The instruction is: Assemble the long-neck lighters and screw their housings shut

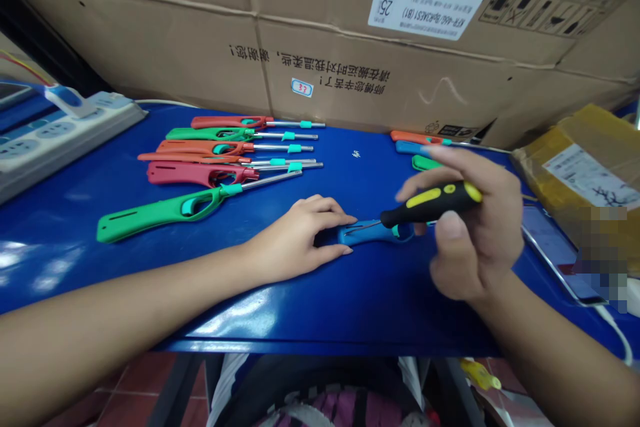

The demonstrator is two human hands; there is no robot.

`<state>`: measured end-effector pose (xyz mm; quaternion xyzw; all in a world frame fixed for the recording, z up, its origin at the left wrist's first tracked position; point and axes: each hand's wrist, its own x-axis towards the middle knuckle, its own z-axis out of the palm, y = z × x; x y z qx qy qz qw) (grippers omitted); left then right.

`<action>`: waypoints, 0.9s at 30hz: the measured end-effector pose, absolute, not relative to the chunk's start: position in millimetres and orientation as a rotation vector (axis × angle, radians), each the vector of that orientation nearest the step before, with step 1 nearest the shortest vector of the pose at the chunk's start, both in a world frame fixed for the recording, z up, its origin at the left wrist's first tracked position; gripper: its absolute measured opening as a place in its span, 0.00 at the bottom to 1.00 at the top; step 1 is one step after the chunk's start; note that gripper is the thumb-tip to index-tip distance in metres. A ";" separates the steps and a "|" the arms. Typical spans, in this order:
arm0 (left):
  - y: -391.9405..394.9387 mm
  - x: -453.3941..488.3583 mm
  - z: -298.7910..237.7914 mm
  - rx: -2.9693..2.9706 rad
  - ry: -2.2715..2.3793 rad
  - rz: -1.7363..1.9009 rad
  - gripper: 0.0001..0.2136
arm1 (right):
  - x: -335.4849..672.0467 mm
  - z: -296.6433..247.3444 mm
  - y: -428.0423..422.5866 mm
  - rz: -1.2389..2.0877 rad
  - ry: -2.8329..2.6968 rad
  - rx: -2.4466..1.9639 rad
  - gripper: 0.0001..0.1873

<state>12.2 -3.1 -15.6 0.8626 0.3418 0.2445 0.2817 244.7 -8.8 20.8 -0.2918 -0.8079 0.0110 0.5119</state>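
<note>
A blue gas lighter (pixel 376 233) lies flat on the table in front of me. My left hand (pixel 295 235) grips its handle end between thumb and fingers, pressing it to the tabletop. In my right hand (pixel 483 240) is a black and yellow screwdriver (pixel 435 203), tilted, its thin shaft running down to the lighter's handle. The thumb is below the screwdriver's grip and the fingers are above and behind it, slightly blurred. The lighter's far end is partly hidden behind my right hand.
Several lighters lie at the left, the nearest a green lighter (pixel 145 217). More, including an orange lighter (pixel 417 138), lie at the back right. A large cardboard box (pixel 200 33) stands behind. A power strip (pixel 60 137), a taped parcel (pixel 545 140) and a phone (pixel 560 253) flank the table.
</note>
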 end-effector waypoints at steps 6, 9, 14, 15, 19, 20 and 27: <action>-2.9 12.1 -16.1 2.309 0.916 0.655 0.18 | 243.8 28.1 -9.5 -0.106 -1.982 -0.685 0.26; -2.3 12.6 -15.9 2.309 0.914 0.659 0.18 | 245.0 31.2 -11.0 -0.331 -1.956 -0.756 0.23; -2.6 12.8 -15.5 2.311 0.931 0.643 0.18 | 245.8 26.5 -12.3 0.185 -1.962 -0.765 0.28; -2.7 12.7 -15.5 2.310 0.929 0.645 0.18 | 244.9 25.8 -11.8 0.218 -1.954 -0.740 0.29; -2.6 12.5 -15.6 2.305 0.914 0.655 0.17 | 242.4 26.1 -9.3 -0.132 -1.910 -0.700 0.26; -2.5 12.6 -15.7 2.304 0.913 0.655 0.16 | 242.7 25.9 -8.8 -0.214 -1.897 -0.696 0.23; -3.1 12.5 -15.5 2.302 0.916 0.647 0.18 | 244.0 19.9 -7.5 0.225 -1.949 -0.698 0.27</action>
